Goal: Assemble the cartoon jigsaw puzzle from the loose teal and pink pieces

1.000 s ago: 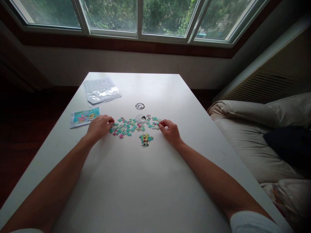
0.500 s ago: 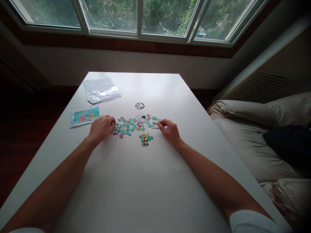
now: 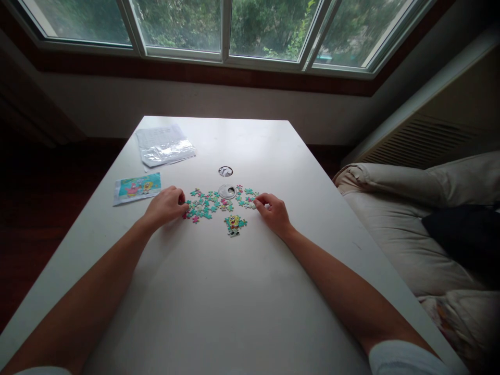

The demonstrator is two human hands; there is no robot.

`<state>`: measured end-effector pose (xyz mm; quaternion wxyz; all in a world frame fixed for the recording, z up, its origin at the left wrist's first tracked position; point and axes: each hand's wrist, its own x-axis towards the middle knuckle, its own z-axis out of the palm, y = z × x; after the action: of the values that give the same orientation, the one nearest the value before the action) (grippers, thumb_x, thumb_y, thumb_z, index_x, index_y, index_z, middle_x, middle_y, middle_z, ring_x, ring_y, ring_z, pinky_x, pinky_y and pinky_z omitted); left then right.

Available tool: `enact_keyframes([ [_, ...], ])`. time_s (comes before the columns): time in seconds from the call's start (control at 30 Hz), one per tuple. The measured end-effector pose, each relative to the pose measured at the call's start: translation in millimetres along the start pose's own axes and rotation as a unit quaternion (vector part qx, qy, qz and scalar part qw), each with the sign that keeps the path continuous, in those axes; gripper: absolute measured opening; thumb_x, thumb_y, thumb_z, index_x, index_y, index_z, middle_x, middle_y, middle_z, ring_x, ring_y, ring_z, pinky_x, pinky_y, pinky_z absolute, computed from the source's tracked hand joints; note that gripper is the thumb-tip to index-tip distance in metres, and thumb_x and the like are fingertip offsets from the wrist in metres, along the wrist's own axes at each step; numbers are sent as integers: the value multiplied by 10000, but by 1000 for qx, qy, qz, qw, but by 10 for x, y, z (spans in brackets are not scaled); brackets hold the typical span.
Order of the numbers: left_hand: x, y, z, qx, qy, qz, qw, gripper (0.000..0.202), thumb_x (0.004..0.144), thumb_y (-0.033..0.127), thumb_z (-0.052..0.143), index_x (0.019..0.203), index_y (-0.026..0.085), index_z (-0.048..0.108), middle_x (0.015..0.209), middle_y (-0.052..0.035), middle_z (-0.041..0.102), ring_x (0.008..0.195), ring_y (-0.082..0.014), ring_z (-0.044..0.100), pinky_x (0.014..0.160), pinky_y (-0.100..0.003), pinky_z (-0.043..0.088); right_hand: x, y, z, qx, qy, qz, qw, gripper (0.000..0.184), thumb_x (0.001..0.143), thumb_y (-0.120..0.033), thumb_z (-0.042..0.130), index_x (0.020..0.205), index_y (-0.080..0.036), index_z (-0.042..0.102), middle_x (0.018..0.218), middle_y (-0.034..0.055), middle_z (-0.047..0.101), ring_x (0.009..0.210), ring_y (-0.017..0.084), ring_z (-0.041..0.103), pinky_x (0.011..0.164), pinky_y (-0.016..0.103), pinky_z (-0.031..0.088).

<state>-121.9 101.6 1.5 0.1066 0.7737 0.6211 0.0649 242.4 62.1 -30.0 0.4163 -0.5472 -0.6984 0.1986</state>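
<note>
Loose jigsaw puzzle pieces (image 3: pixel 202 204), mostly turquoise with some pink, lie spread over the middle of the table. My left hand (image 3: pixel 167 205) is at the left edge of this pile, its fingers curled and closed; what is in them is hidden. At the right edge of a smaller group of pieces (image 3: pixel 246 198), my right hand (image 3: pixel 273 212) has thumb and forefinger pinched together. Anything between them is too small to make out. Between the hands and nearer to me sits a joined puzzle section (image 3: pixel 235 225) showing a yellow cartoon figure.
A printed picture packet (image 3: pixel 137 188) lies left of my left hand, with a clear plastic bag and papers (image 3: pixel 166 146) behind it. Two round fittings, a ring (image 3: pixel 225 171) and a grey cap (image 3: pixel 227 191), are set in the white table (image 3: pixel 219 297). A sofa (image 3: pixel 394 224) stands at the right.
My left hand has shifted slightly to the right, its fingers now at the pile's lower left edge. My right hand stays in place, and the joined section looks the same.
</note>
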Motion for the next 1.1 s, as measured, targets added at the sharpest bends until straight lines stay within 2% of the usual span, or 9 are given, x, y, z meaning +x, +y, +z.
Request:
enact_keyframes([
  [0.27,-67,125,-42,-15,3,3,1000,88,757,308,578,795,230,590,776,-9,654,698,-188,583,578,-288,335,-2,16,7,2,0,1,1000,217,923,-386,588,841,-213,689,815,33,677,745,172,582,636,276,454],
  [0.43,-83,216,-82,-33,48,5,998,85,784,262,546,845,235,598,811,-7,674,703,-185,591,604,-291,344,1,29,7,-4,-3,-5,1000,200,929,-374,589,845,-218,682,794,28,661,746,178,582,651,290,452],
  [0.53,-122,349,-68,-76,72,20,994,102,801,256,539,873,232,606,818,-5,677,701,-177,593,630,-286,374,-17,-22,16,-14,-4,-33,999,179,934,-357,591,844,-224,672,791,31,657,771,190,586,689,311,460],
  [0.7,-268,748,37,-247,63,65,965,64,824,256,547,855,220,590,813,11,683,751,-156,619,709,-275,453,-85,-241,74,-4,-48,-87,995,146,949,-313,584,857,-238,670,848,39,695,839,206,613,809,362,474],
  [0.83,-388,1025,116,-307,52,95,946,33,839,244,570,839,219,591,829,5,686,788,-159,629,730,-282,472,-138,-406,117,49,-79,-95,991,125,949,-338,618,945,-240,696,867,38,699,853,200,634,854,375,484],
  [0.97,-456,1142,190,-318,44,127,939,17,853,232,582,854,224,597,850,1,686,801,-160,624,711,-279,466,-176,-475,128,132,-111,-73,982,181,922,-364,668,1050,-238,690,962,45,716,890,192,655,860,358,518],
  [1.1,-486,1186,263,-312,33,148,938,25,856,220,583,834,224,595,830,1,681,773,-159,615,718,-290,468,-206,-504,130,179,-167,-52,968,176,911,-372,666,1012,-229,690,936,35,714,860,179,660,817,327,536],
])
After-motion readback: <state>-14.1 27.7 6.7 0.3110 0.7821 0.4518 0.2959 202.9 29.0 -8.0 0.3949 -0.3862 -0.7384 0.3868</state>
